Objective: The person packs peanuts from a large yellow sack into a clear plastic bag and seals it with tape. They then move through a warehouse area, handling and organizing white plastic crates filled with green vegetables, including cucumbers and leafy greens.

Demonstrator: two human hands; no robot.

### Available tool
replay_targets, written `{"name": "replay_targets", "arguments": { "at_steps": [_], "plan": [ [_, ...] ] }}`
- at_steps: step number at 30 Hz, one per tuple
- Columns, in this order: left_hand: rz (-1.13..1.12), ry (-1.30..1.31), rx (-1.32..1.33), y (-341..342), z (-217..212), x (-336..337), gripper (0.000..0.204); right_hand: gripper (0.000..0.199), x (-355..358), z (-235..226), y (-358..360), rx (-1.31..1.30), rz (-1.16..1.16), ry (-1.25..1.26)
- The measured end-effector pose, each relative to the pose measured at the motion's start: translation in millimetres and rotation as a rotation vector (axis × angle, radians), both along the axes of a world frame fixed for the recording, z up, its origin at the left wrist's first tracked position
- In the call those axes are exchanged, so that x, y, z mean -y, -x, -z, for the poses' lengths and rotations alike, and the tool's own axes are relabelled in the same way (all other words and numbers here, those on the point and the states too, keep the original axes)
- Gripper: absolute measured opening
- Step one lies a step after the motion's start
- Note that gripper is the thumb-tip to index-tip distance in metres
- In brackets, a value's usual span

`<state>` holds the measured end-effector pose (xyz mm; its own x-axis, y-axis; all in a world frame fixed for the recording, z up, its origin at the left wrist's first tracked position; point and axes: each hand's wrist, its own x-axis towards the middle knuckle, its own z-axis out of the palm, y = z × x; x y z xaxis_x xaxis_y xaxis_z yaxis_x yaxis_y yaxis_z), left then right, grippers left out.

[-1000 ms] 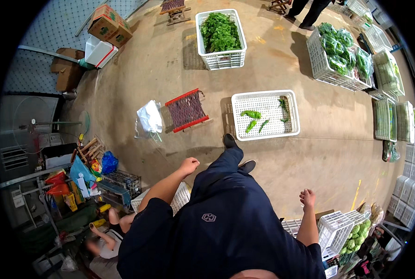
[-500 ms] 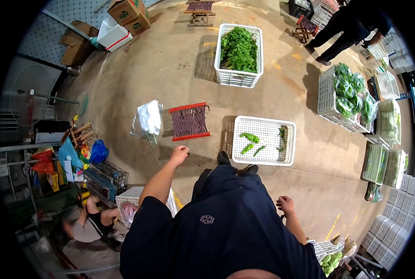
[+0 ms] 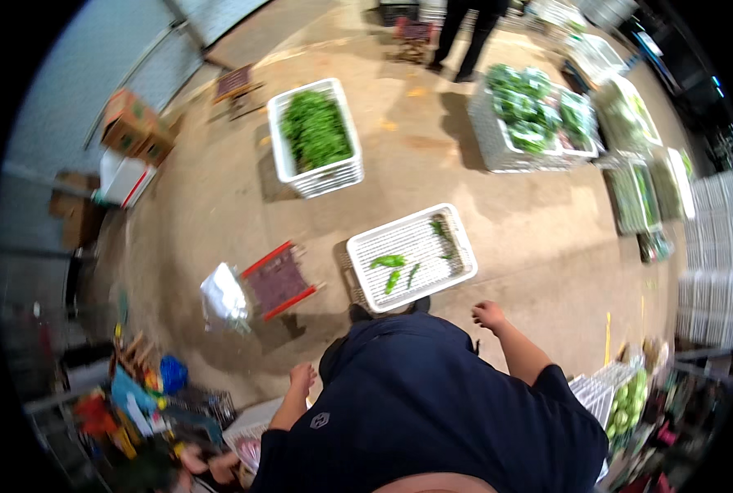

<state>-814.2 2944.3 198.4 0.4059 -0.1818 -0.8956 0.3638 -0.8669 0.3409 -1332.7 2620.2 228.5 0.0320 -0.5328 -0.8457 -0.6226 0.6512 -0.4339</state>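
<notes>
My left hand (image 3: 302, 378) hangs beside my body, blurred, with loosely bent fingers and nothing seen in it. Out to my right, my right hand (image 3: 488, 315) is also empty, its fingers half curled and a little apart. At my feet stands a shallow white crate (image 3: 468, 264) with a slotted bottom. Several green peppers (image 3: 389, 261) lie in it, and some dark green bits are along its right side. Neither hand touches the crate. A low folding stool (image 3: 278, 282) with red bars and a dark woven seat is to its left.
A white plastic bag (image 3: 223, 294) lies beside the stool. Farther off stands a deep white crate (image 3: 341, 182) of leafy greens (image 3: 317, 130). Bagged greens (image 3: 524, 111) fill crates at the far right, near a standing person (image 3: 465, 37). Cartons (image 3: 132, 127) are at the far left.
My view has turned right, so the floor items appear shifted left and tilted. My left hand has dropped back toward my side; my right hand has swung forward.
</notes>
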Motion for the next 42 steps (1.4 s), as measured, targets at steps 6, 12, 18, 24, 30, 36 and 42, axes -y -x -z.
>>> {"name": "replay_targets", "arguments": {
  "at_steps": [6,12,18,24,30,36,42],
  "plan": [
    [0.241,0.036,0.033,39.1,-38.8,95.2,0.024,0.030,43.6,28.3,55.4,-0.096,-0.052,0.110],
    [0.380,0.051,0.129,-27.7,-9.7,179.7,0.022,0.031,91.0,7.4,22.9,-0.093,0.176,0.190],
    [0.850,0.265,0.289,-175.3,73.7,326.1,0.035,0.031,96.0,19.4,-34.7,-0.100,0.497,0.112],
    [1.019,0.071,0.365,-219.0,138.2,506.9,0.039,0.013,-44.9,7.9,-120.0,-0.197,0.603,-0.166],
    [1.237,0.106,0.474,-258.1,226.9,657.0,0.064,0.018,-81.0,-62.3,-259.3,-0.148,0.704,-0.643],
    [1.566,0.139,0.541,-256.6,335.8,742.3,0.066,0.022,-131.3,-72.8,-302.1,-0.306,0.972,-0.620],
    [1.491,0.196,0.175,-275.1,432.7,779.7,0.044,0.020,-157.8,-64.7,-334.6,-0.323,1.067,-0.603]
  ]
}}
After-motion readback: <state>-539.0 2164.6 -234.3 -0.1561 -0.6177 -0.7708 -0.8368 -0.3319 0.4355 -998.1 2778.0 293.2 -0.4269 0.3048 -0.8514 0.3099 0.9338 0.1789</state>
